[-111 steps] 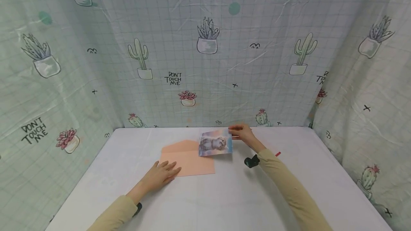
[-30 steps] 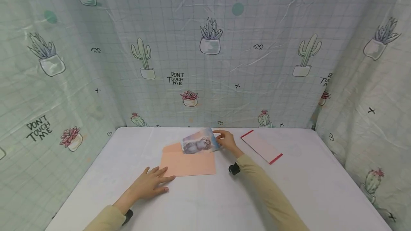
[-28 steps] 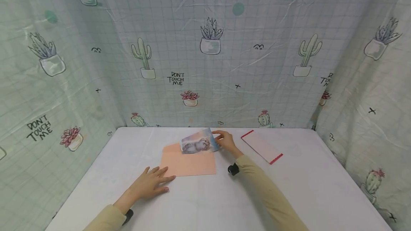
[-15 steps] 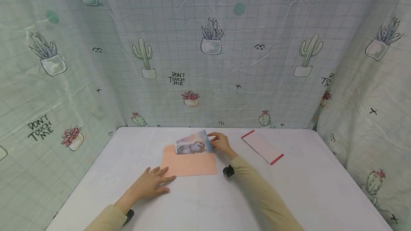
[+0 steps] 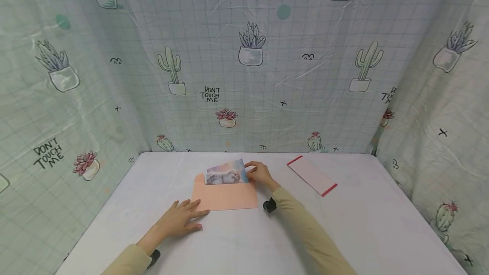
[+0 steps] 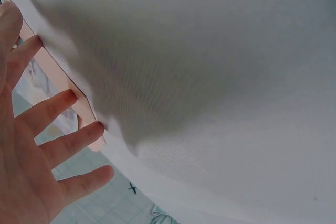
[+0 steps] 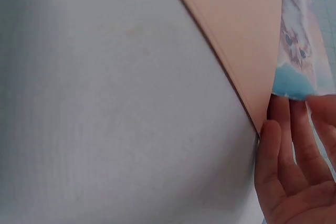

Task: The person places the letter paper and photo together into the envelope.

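Note:
A peach envelope (image 5: 229, 197) lies on the white table, its flap side toward the back. A card with a kitten picture (image 5: 227, 173) is partly inside it; the card's lower part is hidden behind the envelope's front. My right hand (image 5: 261, 174) pinches the right edge of the card, and in the right wrist view its fingers (image 7: 270, 142) also reach the envelope's corner. Spread fingers of my left hand (image 5: 175, 220) rest at the envelope's lower left corner. From the left wrist, those fingertips (image 6: 97, 128) touch the envelope's edge.
To the right lies a pale pink rectangular piece (image 5: 312, 176) with red strips at both ends. A cactus-print curtain (image 5: 248, 84) rises behind the table (image 5: 363, 224) and along both sides.
The card has moved left from beside the envelope, then down into it, with my right hand moving along. My left hand has slid back slightly. The pink rectangular piece has come into full view.

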Motion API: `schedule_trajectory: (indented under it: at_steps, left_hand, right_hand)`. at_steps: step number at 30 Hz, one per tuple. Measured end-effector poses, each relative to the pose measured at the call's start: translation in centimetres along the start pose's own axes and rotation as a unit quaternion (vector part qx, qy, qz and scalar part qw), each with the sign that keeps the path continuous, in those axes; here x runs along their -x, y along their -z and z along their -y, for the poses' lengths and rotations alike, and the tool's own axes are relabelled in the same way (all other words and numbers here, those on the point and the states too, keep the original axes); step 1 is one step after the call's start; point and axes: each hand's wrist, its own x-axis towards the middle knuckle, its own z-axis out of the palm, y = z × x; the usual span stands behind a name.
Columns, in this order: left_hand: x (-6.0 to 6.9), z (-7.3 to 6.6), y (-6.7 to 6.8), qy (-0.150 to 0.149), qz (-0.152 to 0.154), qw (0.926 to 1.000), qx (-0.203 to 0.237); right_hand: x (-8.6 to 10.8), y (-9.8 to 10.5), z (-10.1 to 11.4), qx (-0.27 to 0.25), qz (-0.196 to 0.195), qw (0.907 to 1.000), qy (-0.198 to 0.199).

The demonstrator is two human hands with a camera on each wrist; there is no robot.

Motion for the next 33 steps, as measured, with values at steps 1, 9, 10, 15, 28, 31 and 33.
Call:
schedule_trajectory:
  at_steps: [1, 9, 10, 15, 28, 31, 33]
  left_hand:
    - [0.0, 0.0, 0.0, 0.001, 0.001, 1.0000, 0.000]
    - [0.0, -0.2, 0.2, 0.006, 0.008, 0.9999, 0.004]
    - [0.0, -0.2, 0.2, 0.007, 0.009, 0.9999, 0.005]
    - [0.0, -0.1, 0.0, 0.007, 0.010, 0.9999, 0.007]
    - [-0.1, 0.2, -0.3, 0.013, 0.015, 0.9997, 0.011]
    - [-0.1, 0.3, -0.4, 0.014, 0.018, 0.9996, 0.013]
    - [-0.1, 0.3, -0.4, 0.012, 0.017, 0.9997, 0.013]
  right_hand:
    - [0.0, 0.0, -0.1, -0.009, 0.007, 0.9999, -0.006]
    - [-0.3, 0.1, -0.2, -0.019, 0.022, 0.9995, -0.011]
    - [-0.3, 0.1, -0.2, -0.017, 0.020, 0.9996, -0.009]
    - [0.0, 0.1, 0.2, 0.028, 0.012, 0.9994, -0.019]
    - [0.5, 0.4, 1.4, 0.119, 0.065, 0.9889, -0.061]
    - [1.0, 0.5, 1.9, 0.127, 0.064, 0.9888, -0.046]
    - [0.9, 0.7, 1.7, 0.137, 0.060, 0.9887, -0.013]
